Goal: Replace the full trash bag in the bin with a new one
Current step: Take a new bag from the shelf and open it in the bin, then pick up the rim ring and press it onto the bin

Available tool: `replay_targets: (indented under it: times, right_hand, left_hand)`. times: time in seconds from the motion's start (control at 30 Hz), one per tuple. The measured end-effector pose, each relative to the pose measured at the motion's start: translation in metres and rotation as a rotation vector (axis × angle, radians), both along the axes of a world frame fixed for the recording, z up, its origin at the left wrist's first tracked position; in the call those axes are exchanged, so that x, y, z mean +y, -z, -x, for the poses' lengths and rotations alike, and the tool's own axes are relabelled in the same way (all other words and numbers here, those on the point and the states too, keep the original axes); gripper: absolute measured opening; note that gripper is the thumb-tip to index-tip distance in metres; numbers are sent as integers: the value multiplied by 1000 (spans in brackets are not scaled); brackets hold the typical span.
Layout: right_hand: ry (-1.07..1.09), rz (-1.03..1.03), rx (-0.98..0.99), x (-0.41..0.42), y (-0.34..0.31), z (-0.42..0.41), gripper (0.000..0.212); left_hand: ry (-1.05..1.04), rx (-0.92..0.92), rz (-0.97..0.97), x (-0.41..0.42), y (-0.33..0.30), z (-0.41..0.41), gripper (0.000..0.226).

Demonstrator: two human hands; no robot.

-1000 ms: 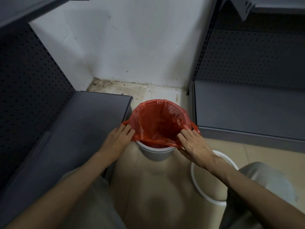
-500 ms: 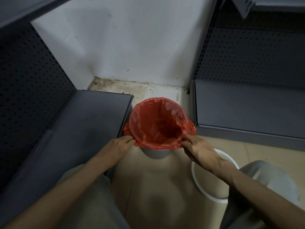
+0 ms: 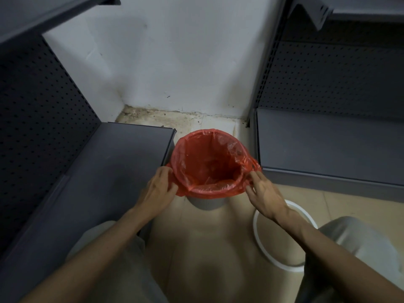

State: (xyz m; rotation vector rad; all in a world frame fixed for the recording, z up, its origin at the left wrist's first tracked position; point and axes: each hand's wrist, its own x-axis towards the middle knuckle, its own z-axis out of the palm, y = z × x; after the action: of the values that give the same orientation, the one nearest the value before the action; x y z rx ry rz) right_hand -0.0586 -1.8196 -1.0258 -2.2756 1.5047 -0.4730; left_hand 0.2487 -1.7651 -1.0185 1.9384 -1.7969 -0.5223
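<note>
Red crinkled plastic bag [image 3: 209, 169] lines my round grey bin [image 3: 207, 203]; my left hand [image 3: 158, 189] pinches its overhang, right hand [image 3: 265, 193] spread flat against it.

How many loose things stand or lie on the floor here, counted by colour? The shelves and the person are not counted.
Red: 1, the thin red plastic bag lining the bin.
Grey: 1, the round grey plastic bin.
White: 1, the white plastic ring on the floor.
Total: 3.

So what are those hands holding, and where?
The left hand grips the red bag at its folded-over edge; the right hand only touches that edge, fingers straight.
</note>
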Motion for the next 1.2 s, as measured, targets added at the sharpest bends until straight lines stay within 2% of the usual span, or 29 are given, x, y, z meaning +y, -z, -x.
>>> replay_targets:
  times: [0.07, 0.17, 0.27, 0.33, 0.5, 0.57, 0.67, 0.77, 0.83, 0.93, 1.03, 1.2]
  right_hand:
    - [90, -43, -113, -3, -4, -6, 21]
    - [222, -184, -218, -13, -4, -19, 44]
    - [278, -307, -268, -22, 2, -29, 59]
    - [321, -366, -344, -26, 10, -33, 56]
    - [388, -515, -589, -30, 25, -33, 47]
    - [384, -527, -604, -31, 19, -31, 48]
    - [401, -440, -536, -32, 6, -20, 50]
    - [450, -327, -433, -35, 0, 1, 56]
    - [476, -271, -330, -38, 0, 17, 55]
    - [519, -228, -256, -35, 0, 37, 52]
    - [592, -173, -237, -26, 4, 60, 45]
    - [764, -141, -171, -2, 30, 108, 36]
  left_hand:
    - [-39, 115, -23, -5, -2, 7, 41]
    - [-74, 200, -102, -15, 4, 13, 70]
    - [-114, 224, -169, -21, 14, 13, 84]
    - [-125, 259, -191, -22, 18, 13, 86]
    - [-147, 476, -242, -24, 21, 11, 91]
    - [-153, 476, -255, -25, 16, 13, 82]
    - [-226, 318, -206, -28, 9, 14, 64]
    - [-278, 164, -25, -32, -6, 22, 61]
    - [-222, 106, 101, -38, -18, 37, 59]
    - [-102, 153, 219, -50, -34, 80, 45]
    - [-2, 230, 246, -57, -38, 132, 31]
    - [204, 314, 251, -56, -3, 209, 18]
